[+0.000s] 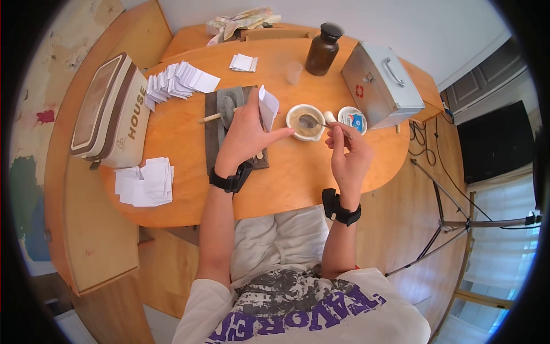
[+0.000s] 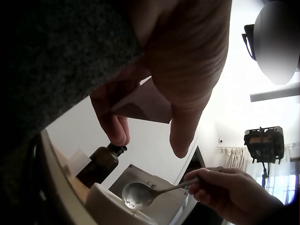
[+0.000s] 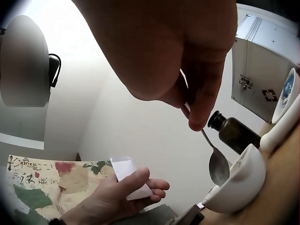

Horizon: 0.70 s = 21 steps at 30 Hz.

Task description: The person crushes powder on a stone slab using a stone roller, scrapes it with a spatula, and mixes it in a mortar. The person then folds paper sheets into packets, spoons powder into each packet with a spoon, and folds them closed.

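Observation:
My right hand (image 1: 350, 155) pinches the handle of a metal spoon (image 2: 139, 195). The spoon's bowl hangs over a white mortar (image 1: 319, 135) with a pouring lip and brownish powder inside. Left of the mortar, my left hand (image 1: 247, 135) holds a small white paper packet (image 1: 269, 109) between thumb and fingers. Its thumb points toward the mortar's rim. In the right wrist view the packet (image 3: 129, 174) stands up out of the left hand. A white pestle (image 1: 329, 117) lies between the mortar and a small white dish (image 1: 351, 114) with a blue-and-white packet.
Behind stand a brown bottle (image 1: 323, 54), a translucent cup (image 1: 294, 73) and a metal first-aid box (image 1: 387, 86). White papers (image 1: 177, 81) spread at the left by a HOUSE box (image 1: 112, 114); more papers (image 1: 146, 183) lie in front. A dark board (image 1: 213, 137) is partly under the left hand.

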Available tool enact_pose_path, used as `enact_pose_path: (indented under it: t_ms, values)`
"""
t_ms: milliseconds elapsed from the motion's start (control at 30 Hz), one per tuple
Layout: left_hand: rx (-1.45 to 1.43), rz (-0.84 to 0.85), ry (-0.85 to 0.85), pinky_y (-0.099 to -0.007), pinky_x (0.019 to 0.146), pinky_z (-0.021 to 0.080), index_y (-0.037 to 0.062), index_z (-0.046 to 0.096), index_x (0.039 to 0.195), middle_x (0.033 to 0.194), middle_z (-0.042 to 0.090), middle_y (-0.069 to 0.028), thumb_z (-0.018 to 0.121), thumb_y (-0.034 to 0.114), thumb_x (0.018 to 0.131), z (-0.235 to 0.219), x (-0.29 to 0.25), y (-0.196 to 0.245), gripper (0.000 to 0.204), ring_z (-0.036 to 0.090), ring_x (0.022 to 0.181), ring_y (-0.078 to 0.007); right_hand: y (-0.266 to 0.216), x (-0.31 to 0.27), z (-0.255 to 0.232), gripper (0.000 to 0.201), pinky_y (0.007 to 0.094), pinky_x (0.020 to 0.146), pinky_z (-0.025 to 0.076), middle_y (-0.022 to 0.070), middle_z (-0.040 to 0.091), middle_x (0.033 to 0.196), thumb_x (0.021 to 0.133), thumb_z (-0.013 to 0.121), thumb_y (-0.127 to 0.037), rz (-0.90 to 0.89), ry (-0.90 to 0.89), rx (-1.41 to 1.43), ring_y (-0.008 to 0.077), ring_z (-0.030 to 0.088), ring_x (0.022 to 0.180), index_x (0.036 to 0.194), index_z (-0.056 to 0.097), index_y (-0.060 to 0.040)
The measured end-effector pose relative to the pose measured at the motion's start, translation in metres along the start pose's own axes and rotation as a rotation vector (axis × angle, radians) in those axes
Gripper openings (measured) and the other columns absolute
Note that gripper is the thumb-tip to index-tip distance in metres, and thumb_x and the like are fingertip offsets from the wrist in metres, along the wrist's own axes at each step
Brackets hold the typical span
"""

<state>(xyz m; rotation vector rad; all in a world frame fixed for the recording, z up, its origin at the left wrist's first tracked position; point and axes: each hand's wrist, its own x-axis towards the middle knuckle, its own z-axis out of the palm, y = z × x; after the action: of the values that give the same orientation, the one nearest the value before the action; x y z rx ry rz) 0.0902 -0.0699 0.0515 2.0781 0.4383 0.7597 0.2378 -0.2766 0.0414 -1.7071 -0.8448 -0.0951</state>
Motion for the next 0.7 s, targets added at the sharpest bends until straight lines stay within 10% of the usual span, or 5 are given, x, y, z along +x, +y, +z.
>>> enact_pose_path:
  t_ms: [433,700]
  values:
    - [-0.010,0.025,0.011,-0.0474,0.083,0.062,0.0008,0.050,0.127,0.106,0.078,-0.0196,0.105,0.034,0.079,0.002,0.000,-0.003,0.080,0.078,0.095,-0.0442,0.013,-0.002,0.006,0.024,0.0298,0.072,0.064,0.0106,0.083,0.090,0.115,0.069,-0.015,0.275,0.052,0.133,0.0149,0.079,0.077,0.119,0.081,0.0055]
    - [0.020,-0.022,-0.024,-0.0533,0.088,0.059,-0.0017,0.045,0.142,0.111,0.072,-0.0331,0.105,0.038,0.079,0.002,0.000,-0.002,0.096,0.072,0.107,-0.0563,-0.019,0.023,0.002,0.030,0.0276,0.073,0.061,0.0104,0.080,0.090,0.117,0.068,-0.018,0.308,0.198,0.450,0.0136,0.075,0.074,0.115,0.081,0.0093]
